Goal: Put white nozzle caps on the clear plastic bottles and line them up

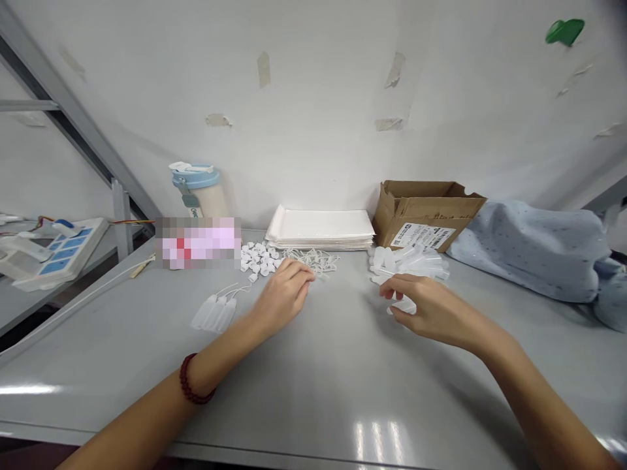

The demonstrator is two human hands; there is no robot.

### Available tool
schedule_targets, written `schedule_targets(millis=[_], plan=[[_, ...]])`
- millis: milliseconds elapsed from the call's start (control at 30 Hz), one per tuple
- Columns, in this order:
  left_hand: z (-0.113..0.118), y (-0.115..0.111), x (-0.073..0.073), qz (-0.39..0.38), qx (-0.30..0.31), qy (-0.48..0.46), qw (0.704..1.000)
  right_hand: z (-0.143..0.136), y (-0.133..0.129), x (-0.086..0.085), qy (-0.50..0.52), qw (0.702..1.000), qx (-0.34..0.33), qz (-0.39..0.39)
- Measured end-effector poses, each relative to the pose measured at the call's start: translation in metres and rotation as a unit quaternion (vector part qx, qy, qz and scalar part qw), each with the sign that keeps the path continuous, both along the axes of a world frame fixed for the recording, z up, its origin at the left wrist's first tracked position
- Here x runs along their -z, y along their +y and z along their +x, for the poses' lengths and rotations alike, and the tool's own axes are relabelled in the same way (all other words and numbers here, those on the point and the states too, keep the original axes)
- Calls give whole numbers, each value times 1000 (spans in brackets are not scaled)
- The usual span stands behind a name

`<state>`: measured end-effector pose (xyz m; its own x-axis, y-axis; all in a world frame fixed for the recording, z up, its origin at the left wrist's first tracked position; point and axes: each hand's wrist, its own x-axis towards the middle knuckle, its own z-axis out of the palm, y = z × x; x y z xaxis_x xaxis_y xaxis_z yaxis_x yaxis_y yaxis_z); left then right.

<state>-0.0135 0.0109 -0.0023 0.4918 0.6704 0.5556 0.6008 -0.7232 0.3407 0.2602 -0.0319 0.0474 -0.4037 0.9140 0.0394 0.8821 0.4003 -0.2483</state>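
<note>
My left hand [284, 292] is at the near edge of a pile of thin whitish looped strips [323, 262], its fingertips pinched together. What they hold, if anything, is hidden. Just left of it lies a heap of small white caps [258, 256]. My right hand [428, 305] hovers by a pile of translucent plastic tubes [416, 260], thumb and fingers apart, with one loose tube [404, 304] partly hidden behind it. On the left, several translucent tubes with thin loops [215, 313] lie side by side.
Behind stand a stack of white padded envelopes [323, 228], an open cardboard box [426, 212] and a blue-lidded bottle [198, 189]. A light-blue cloth bundle [533, 245] lies right. A device with blue panels [68, 251] and a white cable [78, 307] are at left.
</note>
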Motion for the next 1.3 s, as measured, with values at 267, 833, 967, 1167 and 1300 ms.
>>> schedule_targets(millis=[267,833,967,1167,1300], plan=[[7,-11,-10,-143,-65,-153,976,6,-6,4,-18,999,37,-12],[6,-9,-17,-459,-72,-368,805,-20,-1,11,-118,992,20,39],[6,-14,-20,-519,-19,-401,754,-25,-6,11,77,992,-2,96],[15,-32,-28,-590,56,-387,706,-49,-19,14,277,960,-25,34],[22,-41,-29,-585,45,-342,734,-58,-18,23,320,947,-31,11]])
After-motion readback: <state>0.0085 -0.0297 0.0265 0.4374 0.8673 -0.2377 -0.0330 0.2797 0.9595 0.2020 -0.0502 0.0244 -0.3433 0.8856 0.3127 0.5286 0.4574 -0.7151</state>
